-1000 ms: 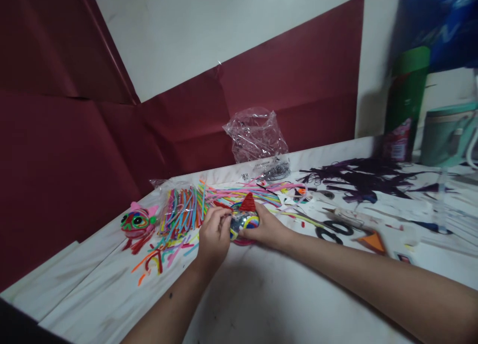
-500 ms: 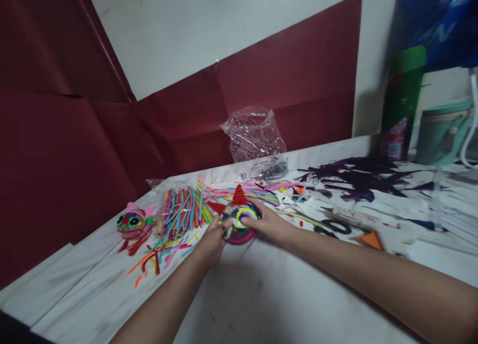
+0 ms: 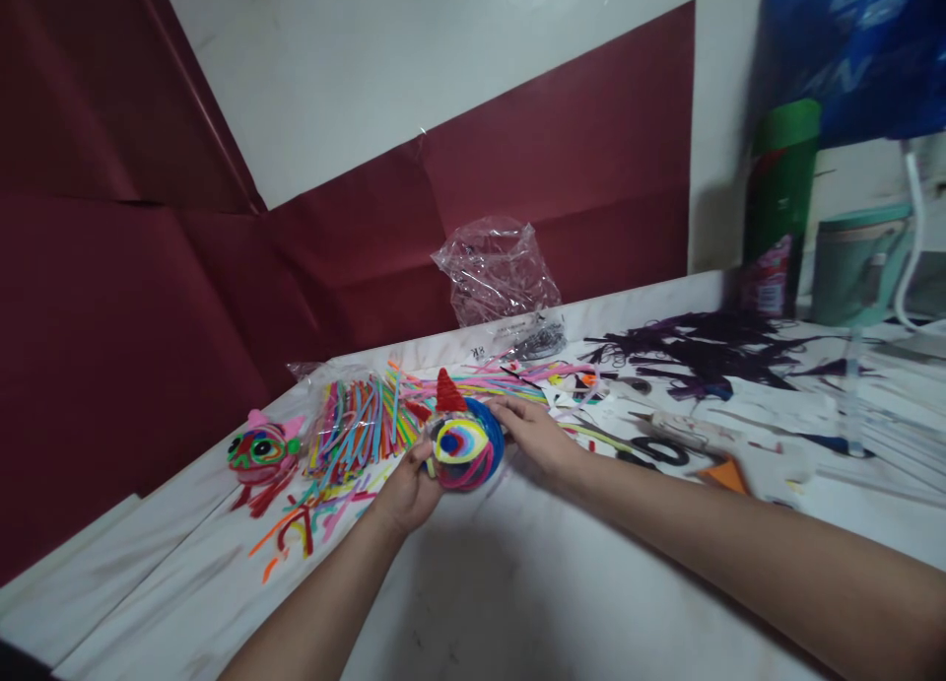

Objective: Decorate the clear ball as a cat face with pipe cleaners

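Note:
A round ball figure (image 3: 465, 446) wound from coloured pipe cleaners, with red pointed ears and a concentric eye, is held just above the white table (image 3: 532, 582). My left hand (image 3: 405, 486) cups it from below left with fingers curled around it. My right hand (image 3: 533, 433) grips its right side. Behind it lies a clear bag of multicoloured pipe cleaners (image 3: 355, 420). A finished pink and red figure with green-rimmed eyes (image 3: 260, 454) sits to the left.
Loose pipe-cleaner scraps (image 3: 310, 518) litter the table at left. Black-handled scissors (image 3: 661, 451), an orange triangle (image 3: 720, 476), purple strands (image 3: 702, 351), a crumpled clear bag (image 3: 499, 272), a green can (image 3: 779, 203) and a teal container (image 3: 857, 262) lie to the right and back.
The ball figure has been turned so that its eye side faces the camera and lifted slightly. My left hand moved from its top to underneath it.

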`<state>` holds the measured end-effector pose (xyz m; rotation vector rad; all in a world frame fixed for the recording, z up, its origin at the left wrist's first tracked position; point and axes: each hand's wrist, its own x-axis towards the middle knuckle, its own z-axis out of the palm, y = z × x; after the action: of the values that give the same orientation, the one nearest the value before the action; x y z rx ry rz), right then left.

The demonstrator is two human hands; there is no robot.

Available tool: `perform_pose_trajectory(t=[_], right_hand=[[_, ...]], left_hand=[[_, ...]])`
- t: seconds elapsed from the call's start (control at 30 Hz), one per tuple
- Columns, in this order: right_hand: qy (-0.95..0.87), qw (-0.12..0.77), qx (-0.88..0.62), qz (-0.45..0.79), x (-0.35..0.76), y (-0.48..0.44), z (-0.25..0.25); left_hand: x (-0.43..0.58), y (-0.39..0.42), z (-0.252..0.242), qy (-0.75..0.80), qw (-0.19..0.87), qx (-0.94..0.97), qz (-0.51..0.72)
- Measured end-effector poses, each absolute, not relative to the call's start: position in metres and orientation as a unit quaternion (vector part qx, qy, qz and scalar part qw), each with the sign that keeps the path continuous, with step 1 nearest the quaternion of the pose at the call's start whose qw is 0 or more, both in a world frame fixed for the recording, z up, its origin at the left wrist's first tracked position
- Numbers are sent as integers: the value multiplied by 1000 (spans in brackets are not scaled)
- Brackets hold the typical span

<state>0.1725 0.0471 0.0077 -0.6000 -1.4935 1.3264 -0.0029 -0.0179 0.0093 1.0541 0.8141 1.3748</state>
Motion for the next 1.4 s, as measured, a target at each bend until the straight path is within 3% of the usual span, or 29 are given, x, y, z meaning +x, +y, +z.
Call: perform_pose_trajectory(t=[0.5,1.1,1.4], right_hand=[[-627,540,-275,489,170,49,4],[-547,518,-220,620,167,47,0],[-547,507,-266,611,167,45,-3]], left_hand=[[-9,-11,-1,301,568,437,630],[0,-17,1,409,515,364,659],[-5,-14,-4,398,522,363,662]])
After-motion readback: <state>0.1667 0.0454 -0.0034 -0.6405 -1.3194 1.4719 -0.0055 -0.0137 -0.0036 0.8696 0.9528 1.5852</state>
